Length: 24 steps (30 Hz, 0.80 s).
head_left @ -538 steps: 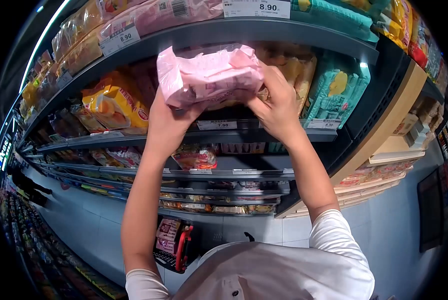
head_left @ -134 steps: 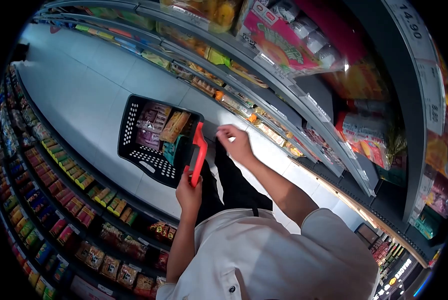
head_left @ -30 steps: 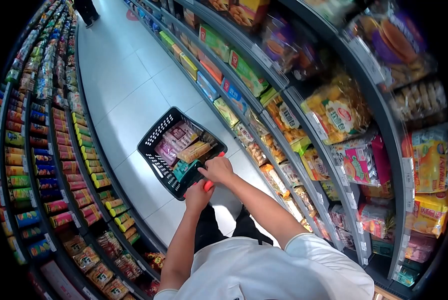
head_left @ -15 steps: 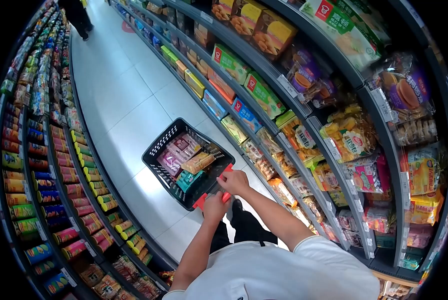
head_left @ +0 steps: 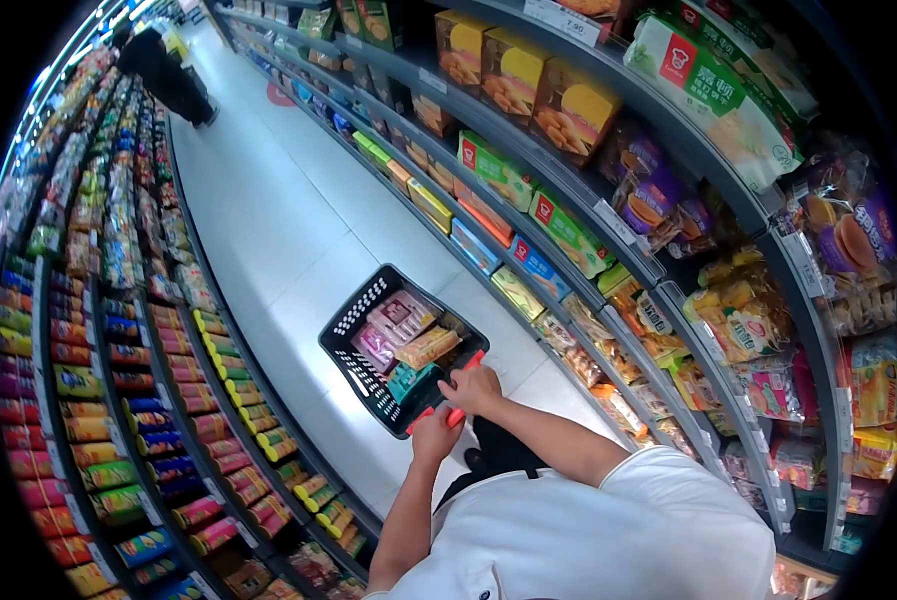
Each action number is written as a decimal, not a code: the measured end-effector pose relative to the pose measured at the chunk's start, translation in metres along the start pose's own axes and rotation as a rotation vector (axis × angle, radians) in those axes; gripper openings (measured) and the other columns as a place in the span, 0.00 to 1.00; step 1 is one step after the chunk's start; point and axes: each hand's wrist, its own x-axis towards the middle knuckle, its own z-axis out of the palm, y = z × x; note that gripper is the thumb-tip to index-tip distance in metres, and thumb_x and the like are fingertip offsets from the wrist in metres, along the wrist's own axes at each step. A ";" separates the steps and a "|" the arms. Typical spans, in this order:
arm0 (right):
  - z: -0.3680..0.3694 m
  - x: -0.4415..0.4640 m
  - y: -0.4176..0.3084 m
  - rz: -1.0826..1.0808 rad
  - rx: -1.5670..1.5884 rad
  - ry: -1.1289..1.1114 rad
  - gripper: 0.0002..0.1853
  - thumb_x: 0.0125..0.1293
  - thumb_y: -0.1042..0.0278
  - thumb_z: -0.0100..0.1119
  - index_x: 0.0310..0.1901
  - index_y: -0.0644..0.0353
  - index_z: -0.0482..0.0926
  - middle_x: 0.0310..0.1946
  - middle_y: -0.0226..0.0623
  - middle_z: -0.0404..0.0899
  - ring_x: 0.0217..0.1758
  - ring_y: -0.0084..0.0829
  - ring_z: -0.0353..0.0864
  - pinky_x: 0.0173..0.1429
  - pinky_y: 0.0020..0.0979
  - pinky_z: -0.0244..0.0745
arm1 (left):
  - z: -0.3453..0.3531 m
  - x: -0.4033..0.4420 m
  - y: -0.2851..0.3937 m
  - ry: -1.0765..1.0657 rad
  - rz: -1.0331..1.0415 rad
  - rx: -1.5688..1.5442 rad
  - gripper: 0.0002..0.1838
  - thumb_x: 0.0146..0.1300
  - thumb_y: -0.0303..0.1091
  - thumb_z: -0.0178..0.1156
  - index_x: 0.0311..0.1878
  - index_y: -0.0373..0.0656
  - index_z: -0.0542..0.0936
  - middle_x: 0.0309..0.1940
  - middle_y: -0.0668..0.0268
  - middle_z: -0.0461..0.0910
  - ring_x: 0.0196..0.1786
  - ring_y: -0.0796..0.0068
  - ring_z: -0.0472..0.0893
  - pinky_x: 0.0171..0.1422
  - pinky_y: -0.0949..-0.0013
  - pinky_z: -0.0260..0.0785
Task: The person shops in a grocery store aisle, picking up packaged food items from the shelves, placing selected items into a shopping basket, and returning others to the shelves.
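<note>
Both of my hands are closed around the red handle [head_left: 475, 361] of a black basket [head_left: 349, 369]. My left hand [head_left: 434, 436] grips its lower left part, and my right hand [head_left: 473, 389] grips it just above and to the right. Inside the basket lie pink packages [head_left: 401, 317], a tan package [head_left: 428, 347] and a teal package [head_left: 408, 381]. The tan one rests next to the pink ones, with the teal one nearest the handle.
Shelves of biscuit boxes [head_left: 576, 112] and bagged bread [head_left: 741, 318] line the right side. Canisters and snack packets [head_left: 238, 367] fill the curved shelves on the left. Pale floor tiles [head_left: 288, 215] run between them. A person in dark clothes [head_left: 163, 75] stands farther up the aisle.
Since half a second ago, the basket and both hands appear lower and farther right in view. More of the person up the aisle shows. My grip on the handle stays.
</note>
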 end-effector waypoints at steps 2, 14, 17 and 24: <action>0.003 0.007 -0.007 -0.020 -0.007 -0.026 0.28 0.67 0.37 0.58 0.27 0.56 0.85 0.25 0.46 0.85 0.32 0.50 0.87 0.40 0.49 0.80 | -0.014 0.007 -0.006 -0.012 0.002 0.018 0.17 0.61 0.50 0.70 0.35 0.44 0.85 0.26 0.53 0.84 0.32 0.47 0.85 0.39 0.50 0.78; 0.002 0.056 -0.027 -0.182 0.054 -0.451 0.37 0.69 0.28 0.51 0.41 0.62 0.90 0.36 0.53 0.89 0.42 0.52 0.90 0.50 0.49 0.83 | -0.068 0.055 -0.048 -0.128 -0.003 0.198 0.21 0.55 0.54 0.72 0.45 0.51 0.88 0.36 0.58 0.89 0.39 0.52 0.88 0.45 0.53 0.81; -0.002 0.066 -0.031 -0.182 0.075 -0.469 0.37 0.69 0.28 0.51 0.41 0.62 0.90 0.36 0.53 0.88 0.43 0.52 0.90 0.50 0.50 0.84 | -0.077 0.067 -0.054 -0.171 0.004 0.227 0.23 0.55 0.55 0.72 0.48 0.51 0.88 0.35 0.57 0.88 0.39 0.50 0.87 0.44 0.52 0.81; -0.001 0.090 -0.039 -0.166 0.138 -0.440 0.36 0.69 0.29 0.53 0.40 0.63 0.89 0.35 0.53 0.88 0.43 0.52 0.89 0.51 0.50 0.83 | -0.090 0.091 -0.062 -0.249 -0.073 0.269 0.23 0.56 0.56 0.71 0.48 0.51 0.88 0.37 0.57 0.89 0.40 0.52 0.87 0.46 0.54 0.81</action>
